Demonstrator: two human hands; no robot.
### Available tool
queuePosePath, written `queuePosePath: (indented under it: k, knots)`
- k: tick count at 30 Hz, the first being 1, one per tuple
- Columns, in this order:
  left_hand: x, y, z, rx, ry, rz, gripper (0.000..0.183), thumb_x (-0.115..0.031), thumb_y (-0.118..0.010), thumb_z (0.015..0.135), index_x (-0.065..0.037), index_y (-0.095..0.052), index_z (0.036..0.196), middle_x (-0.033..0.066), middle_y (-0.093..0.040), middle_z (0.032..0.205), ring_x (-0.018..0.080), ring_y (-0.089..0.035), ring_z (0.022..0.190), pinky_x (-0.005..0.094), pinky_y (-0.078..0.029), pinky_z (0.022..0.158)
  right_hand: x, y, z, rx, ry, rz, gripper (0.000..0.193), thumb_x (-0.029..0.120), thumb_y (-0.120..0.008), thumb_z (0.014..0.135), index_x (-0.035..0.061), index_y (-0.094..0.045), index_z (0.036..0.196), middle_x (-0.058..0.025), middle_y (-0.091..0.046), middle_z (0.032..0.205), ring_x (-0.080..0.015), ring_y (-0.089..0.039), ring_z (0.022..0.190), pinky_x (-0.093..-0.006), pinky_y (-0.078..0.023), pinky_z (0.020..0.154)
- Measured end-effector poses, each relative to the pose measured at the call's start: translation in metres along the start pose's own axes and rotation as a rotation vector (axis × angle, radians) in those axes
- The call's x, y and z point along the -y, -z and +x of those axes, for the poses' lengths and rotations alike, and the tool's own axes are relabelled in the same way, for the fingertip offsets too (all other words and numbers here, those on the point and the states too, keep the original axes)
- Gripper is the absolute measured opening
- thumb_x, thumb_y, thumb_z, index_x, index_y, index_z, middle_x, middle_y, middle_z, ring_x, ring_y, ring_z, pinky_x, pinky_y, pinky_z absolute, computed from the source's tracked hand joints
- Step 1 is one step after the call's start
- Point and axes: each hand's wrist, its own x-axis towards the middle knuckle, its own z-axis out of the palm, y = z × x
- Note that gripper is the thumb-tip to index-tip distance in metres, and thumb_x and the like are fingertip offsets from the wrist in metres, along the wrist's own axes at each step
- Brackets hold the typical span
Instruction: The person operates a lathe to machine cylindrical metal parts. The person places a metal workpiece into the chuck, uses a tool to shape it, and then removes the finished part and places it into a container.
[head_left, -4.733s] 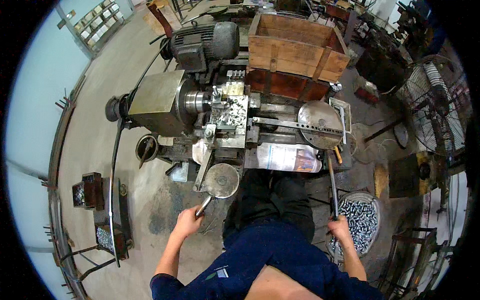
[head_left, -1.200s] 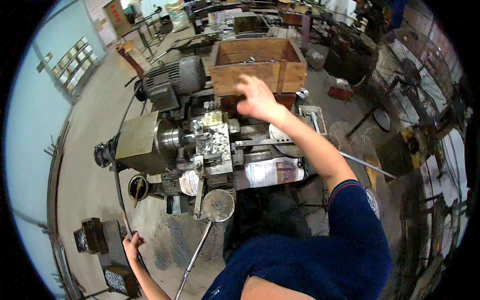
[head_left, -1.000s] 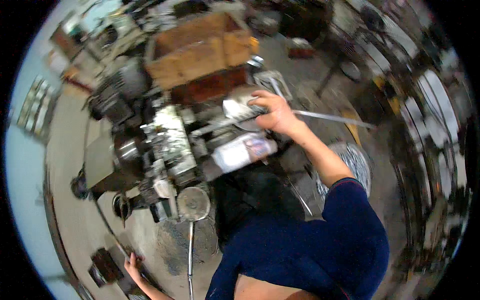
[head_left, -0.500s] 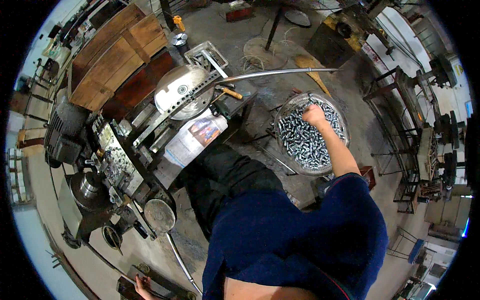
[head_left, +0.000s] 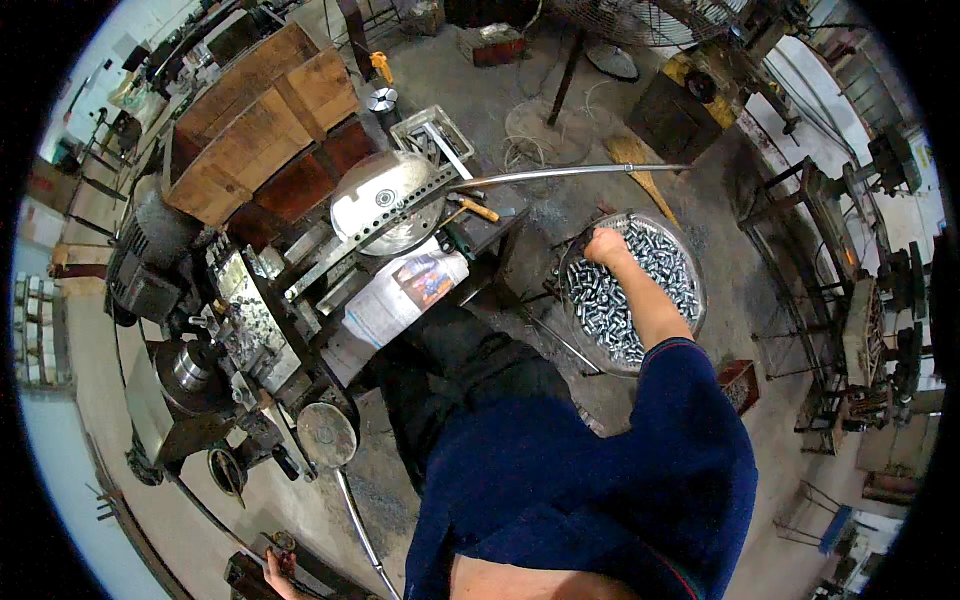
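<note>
My right hand (head_left: 604,247) is over the far left rim of a round perforated metal basin (head_left: 697,318). Its fingers are curled. A small dark patch shows at the fingertips, too unclear to name. Short shiny metal cylinders (head_left: 622,318) fill the basin in a loose heap. Far off at the lower left, my left hand (head_left: 277,577) is partly in view beside a dark machine part (head_left: 250,580). Its fingers look bent around something I cannot make out.
Left of me stands a greasy machine with a metal chuck (head_left: 192,368) and a chip-strewn bed (head_left: 250,315). A round metal disc (head_left: 385,200) lies under a perforated bar (head_left: 370,235). A long steel rod (head_left: 560,175) juts right above the basin. A broom (head_left: 640,165) lies behind.
My right hand has moved left across the basin, from above the heap to the rim. The whole view has shifted slightly. The left hand stays at the lower left.
</note>
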Motion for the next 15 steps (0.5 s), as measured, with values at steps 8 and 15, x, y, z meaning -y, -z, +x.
queuePosePath:
  k: [8, 15]
  knots:
    - [0.013, 0.005, 0.017, 0.043, 0.02, 0.02, 0.041, -0.032, -0.061, 0.082, 0.006, -0.058, 0.097, 0.0153, -0.06, 0.094, 0.0251, -0.058, 0.083, 0.0392, -0.047, 0.071, -0.007, -0.014, 0.007, -0.027, 0.0, -0.064, 0.043, 0.032, -0.061, 0.07, 0.007, -0.063, 0.105, -0.0147, -0.059, 0.114, -0.0271, -0.057, 0.105, -0.0352, -0.046, 0.089]
    - [0.011, 0.008, -0.008, -0.273, -0.284, 1.034, 0.043, -0.03, -0.064, 0.08, 0.006, -0.056, 0.102, 0.0181, -0.061, 0.091, 0.0278, -0.06, 0.086, 0.0408, -0.046, 0.073, 0.019, 0.007, -0.022, -0.27, 0.157, 0.246, 0.03, 0.031, -0.064, 0.063, 0.0108, -0.069, 0.086, -0.0129, -0.066, 0.093, -0.025, -0.063, 0.09, -0.0338, -0.049, 0.081]
